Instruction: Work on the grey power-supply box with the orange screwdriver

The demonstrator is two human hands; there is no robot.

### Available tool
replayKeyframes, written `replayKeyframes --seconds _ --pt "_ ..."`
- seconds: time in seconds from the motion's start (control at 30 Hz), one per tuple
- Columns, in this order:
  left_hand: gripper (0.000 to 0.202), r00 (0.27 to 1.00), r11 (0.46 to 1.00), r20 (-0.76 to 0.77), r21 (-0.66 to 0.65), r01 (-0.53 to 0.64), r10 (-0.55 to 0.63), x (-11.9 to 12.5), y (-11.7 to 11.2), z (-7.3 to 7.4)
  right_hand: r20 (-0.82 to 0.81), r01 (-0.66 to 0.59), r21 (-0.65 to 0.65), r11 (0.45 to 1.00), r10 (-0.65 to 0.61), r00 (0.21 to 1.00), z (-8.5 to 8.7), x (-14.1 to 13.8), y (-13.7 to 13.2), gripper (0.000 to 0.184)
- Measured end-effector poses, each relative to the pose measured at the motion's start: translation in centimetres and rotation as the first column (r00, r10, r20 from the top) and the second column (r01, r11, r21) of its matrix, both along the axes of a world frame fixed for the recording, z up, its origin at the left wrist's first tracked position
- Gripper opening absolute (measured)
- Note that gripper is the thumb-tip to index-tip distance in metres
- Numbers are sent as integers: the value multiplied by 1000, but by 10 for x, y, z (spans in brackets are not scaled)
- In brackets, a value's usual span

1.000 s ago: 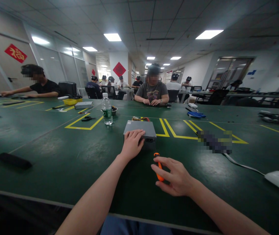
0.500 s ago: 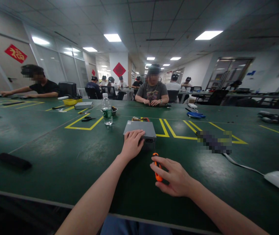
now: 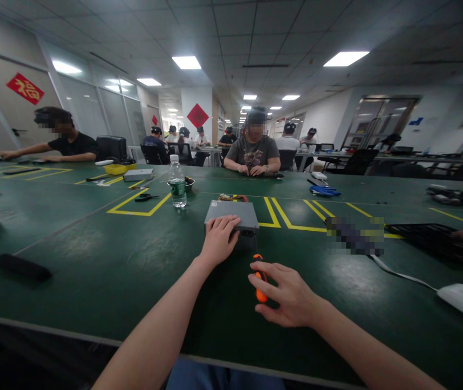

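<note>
A flat grey metal box [image 3: 239, 214] lies on the green table [image 3: 93, 271] in front of me. My left hand [image 3: 219, 238] rests on its near left corner, fingers curled over the top edge. My right hand [image 3: 286, 295] pinches the orange handle of a screwdriver [image 3: 259, 284] between thumb and fingers. The screwdriver points towards the box's near side, its tip close to the box's front face. Coloured wires [image 3: 233, 197] show behind the box.
A water bottle [image 3: 177, 182] stands beyond the box on the left. A black bar [image 3: 22, 266] lies at near left, a white device with cable [image 3: 462, 303] at near right. Another person's hand with a black keyboard [image 3: 426, 235] is at right. Several people sit at the tables beyond.
My right hand has shifted the screwdriver slightly towards the box and more end-on. A black keyboard and another person's hand have come in at the right. A hand appears at the far left.
</note>
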State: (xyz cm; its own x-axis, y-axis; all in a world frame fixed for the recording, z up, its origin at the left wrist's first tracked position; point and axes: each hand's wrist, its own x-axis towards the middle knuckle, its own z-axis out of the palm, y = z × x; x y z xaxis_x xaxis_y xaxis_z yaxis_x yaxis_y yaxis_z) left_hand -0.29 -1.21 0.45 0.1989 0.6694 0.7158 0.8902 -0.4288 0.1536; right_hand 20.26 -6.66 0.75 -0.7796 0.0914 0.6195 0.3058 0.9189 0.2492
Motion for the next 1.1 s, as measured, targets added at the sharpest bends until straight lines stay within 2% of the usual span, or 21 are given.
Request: replayKeyframes --seconds 0.17,0.3,0.47,0.57,0.67,0.8,0.97,1.1 --pt "30 1000 1000 2 -5 -1 1 0 1 -1 -21 -8 38 999 9 1000 3 -4 -1 28" --pt "31 1000 1000 0 -16 -2 2 -1 1 0 -60 -23 21 999 25 998 0 -4 0 23" --pt "31 1000 1000 -8 -12 -10 10 -1 0 0 9 -12 -9 1000 12 1000 2 -3 0 31" --pt "31 1000 1000 -10 -14 -14 14 -1 0 0 28 -27 23 999 27 999 4 -4 0 32" --pt "32 1000 1000 -5 -14 -13 13 -1 1 -1 -19 -36 51 998 37 999 1 -6 0 25" --pt "32 1000 1000 -9 -18 -13 13 -1 2 -2 -102 -13 21 1000 15 995 -4 -5 1 21" --pt "31 1000 999 -5 -29 -16 16 -1 2 -1 0 -25 -11 1000 25 1000 2 -4 -1 32" --pt "31 1000 999 -10 -29 -17 17 -1 2 -1 -6 -13 27 1000 13 1000 3 -6 -2 27"
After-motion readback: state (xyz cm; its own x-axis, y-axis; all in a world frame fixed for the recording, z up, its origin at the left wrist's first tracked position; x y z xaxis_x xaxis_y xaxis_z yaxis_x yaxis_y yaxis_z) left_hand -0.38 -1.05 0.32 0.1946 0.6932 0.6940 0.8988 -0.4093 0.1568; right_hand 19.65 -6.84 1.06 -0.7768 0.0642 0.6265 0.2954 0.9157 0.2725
